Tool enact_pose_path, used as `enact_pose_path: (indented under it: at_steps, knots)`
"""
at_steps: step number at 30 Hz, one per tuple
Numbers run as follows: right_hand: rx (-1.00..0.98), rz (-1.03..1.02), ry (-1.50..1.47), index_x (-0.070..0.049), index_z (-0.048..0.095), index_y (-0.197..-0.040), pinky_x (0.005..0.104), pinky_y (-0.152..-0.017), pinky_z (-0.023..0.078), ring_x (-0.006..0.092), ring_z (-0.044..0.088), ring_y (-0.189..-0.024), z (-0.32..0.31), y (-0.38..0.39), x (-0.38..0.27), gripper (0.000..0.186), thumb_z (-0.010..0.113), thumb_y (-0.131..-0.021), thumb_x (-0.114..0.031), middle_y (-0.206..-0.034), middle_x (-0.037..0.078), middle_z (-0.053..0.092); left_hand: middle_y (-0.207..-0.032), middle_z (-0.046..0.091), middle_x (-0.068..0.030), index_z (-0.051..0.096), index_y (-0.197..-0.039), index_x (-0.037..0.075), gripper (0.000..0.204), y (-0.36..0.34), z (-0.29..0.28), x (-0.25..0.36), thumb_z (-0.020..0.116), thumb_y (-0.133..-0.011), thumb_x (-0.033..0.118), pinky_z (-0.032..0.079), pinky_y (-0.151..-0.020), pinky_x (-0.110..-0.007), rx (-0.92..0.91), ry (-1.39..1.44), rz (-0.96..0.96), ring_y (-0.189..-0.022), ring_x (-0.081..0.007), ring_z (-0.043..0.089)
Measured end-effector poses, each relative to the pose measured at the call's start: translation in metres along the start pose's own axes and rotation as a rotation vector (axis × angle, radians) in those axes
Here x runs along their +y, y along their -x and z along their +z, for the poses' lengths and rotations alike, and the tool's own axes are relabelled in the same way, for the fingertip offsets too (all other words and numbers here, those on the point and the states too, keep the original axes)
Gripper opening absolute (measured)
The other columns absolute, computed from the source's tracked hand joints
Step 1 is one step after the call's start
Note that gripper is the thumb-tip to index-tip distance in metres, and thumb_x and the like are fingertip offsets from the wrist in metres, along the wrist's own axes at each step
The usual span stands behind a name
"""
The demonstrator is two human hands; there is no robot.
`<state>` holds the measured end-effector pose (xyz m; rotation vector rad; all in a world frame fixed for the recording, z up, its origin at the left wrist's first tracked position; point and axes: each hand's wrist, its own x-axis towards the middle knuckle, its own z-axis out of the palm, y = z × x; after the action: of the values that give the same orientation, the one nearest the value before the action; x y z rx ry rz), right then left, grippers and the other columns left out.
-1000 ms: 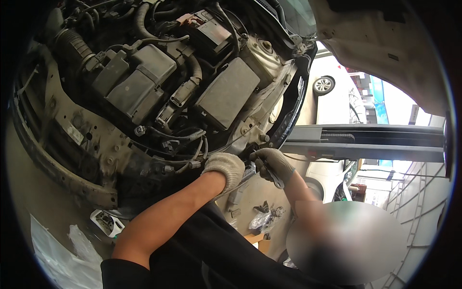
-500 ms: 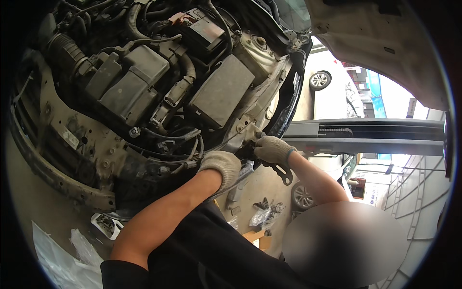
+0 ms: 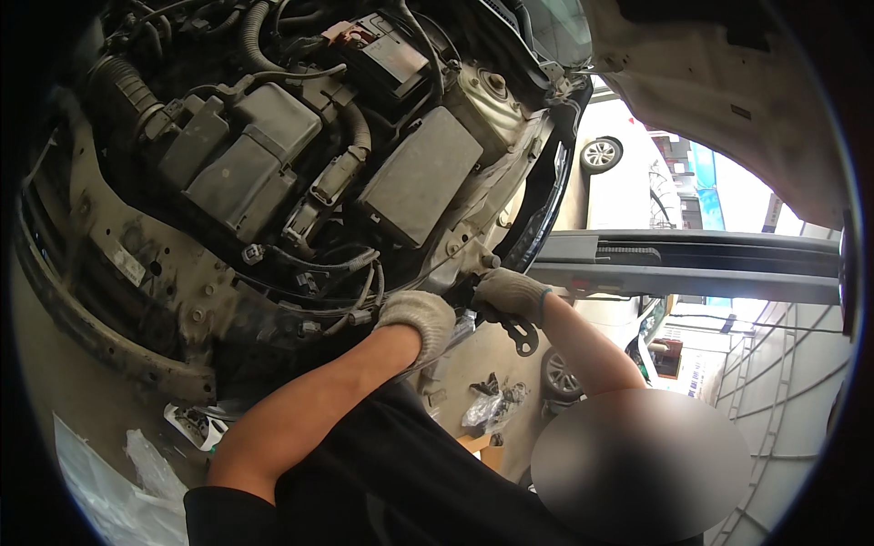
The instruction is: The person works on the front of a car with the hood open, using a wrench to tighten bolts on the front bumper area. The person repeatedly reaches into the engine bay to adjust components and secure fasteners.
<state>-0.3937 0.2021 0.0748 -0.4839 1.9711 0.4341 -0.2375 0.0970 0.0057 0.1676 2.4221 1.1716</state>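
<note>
Both my hands wear light knitted work gloves and are at the front corner of a car's open engine bay. My right hand [image 3: 512, 298] is closed around a dark bracket [image 3: 524, 340], whose flat end with holes sticks out below the glove. Above that hand runs a bare metal body panel [image 3: 469, 259] with a bolt-like knob near its edge. My left hand [image 3: 417, 320] reaches down into the corner beside the wiring harness [image 3: 360, 296]. Its fingers are hidden from view, so I cannot see what they touch.
Around the bay are a black fuse box cover [image 3: 423, 177], an air filter housing [image 3: 255, 155], a battery [image 3: 387, 59] and the front crossmember [image 3: 173, 282]. A grey lift post [image 3: 692, 264] stands at right. Plastic-wrapped parts [image 3: 492, 405] and plastic sheeting [image 3: 118, 473] lie on the floor.
My right hand has shifted slightly down and left, and the bracket's holed end has swung left with it. My left hand stays at nearly the same place. The whole view has shifted a little.
</note>
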Motion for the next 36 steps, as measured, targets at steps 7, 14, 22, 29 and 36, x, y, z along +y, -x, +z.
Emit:
enact_pose_path:
  at_steps: [7,14,22,29,36]
  knots:
    - [-0.003,0.148,-0.646,-0.002,0.061,-0.062,0.0318,-0.035,0.038,0.0163,0.049,-0.036,0.009,0.006,0.007,0.027,0.056,-0.087,-0.014,-0.051,0.006,0.054,-0.102,0.071,-0.0229,0.076,-0.1,0.002,0.029,0.004,-0.003,0.003,0.061,-0.081,0.017,0.056,-0.083,-0.044,0.014,-0.004,0.019,-0.098,-0.0362,0.071]
    - [0.038,0.182,-1.122,-0.005,0.06,-0.068,0.0282,-0.032,0.034,0.014,0.045,-0.033,0.033,0.007,0.008,0.027,0.057,-0.091,-0.019,-0.049,0.003,0.051,-0.102,0.072,-0.0225,0.076,-0.1,0.002,0.028,0.008,-0.006,0.004,0.062,-0.082,0.017,0.056,-0.083,-0.044,0.01,0.005,0.005,-0.099,-0.0357,0.071]
    - [0.039,0.081,-1.412,-0.008,0.061,-0.073,0.0265,-0.038,0.038,0.0126,0.048,-0.04,0.05,0.02,0.009,0.022,0.061,-0.09,-0.022,-0.055,0.001,0.056,-0.101,0.072,-0.0216,0.076,-0.101,0.003,0.028,0.008,-0.006,0.004,0.062,-0.082,0.018,0.056,-0.084,-0.043,0.001,0.008,-0.037,-0.099,-0.0352,0.071]
    - [0.486,-0.15,-0.055,-0.001,0.067,-0.087,0.0459,-0.072,0.053,0.0368,0.067,-0.074,0.035,0.019,0.028,0.026,0.055,-0.083,-0.024,-0.077,0.022,0.067,-0.101,0.072,-0.0232,0.076,-0.101,0.002,0.029,0.003,-0.003,0.005,0.062,-0.082,0.019,0.056,-0.084,-0.043,0.015,-0.026,-0.028,-0.098,-0.0349,0.071]
    - [0.4,-0.183,0.174,0.0,0.068,-0.081,0.0508,-0.082,0.052,0.0432,0.066,-0.085,0.024,0.005,0.015,0.03,0.054,-0.081,-0.026,-0.085,0.027,0.067,-0.101,0.072,-0.0226,0.076,-0.1,0.001,0.028,0.007,-0.004,0.003,0.062,-0.081,0.015,0.056,-0.084,-0.043,0.034,-0.016,0.012,-0.098,-0.0349,0.071]
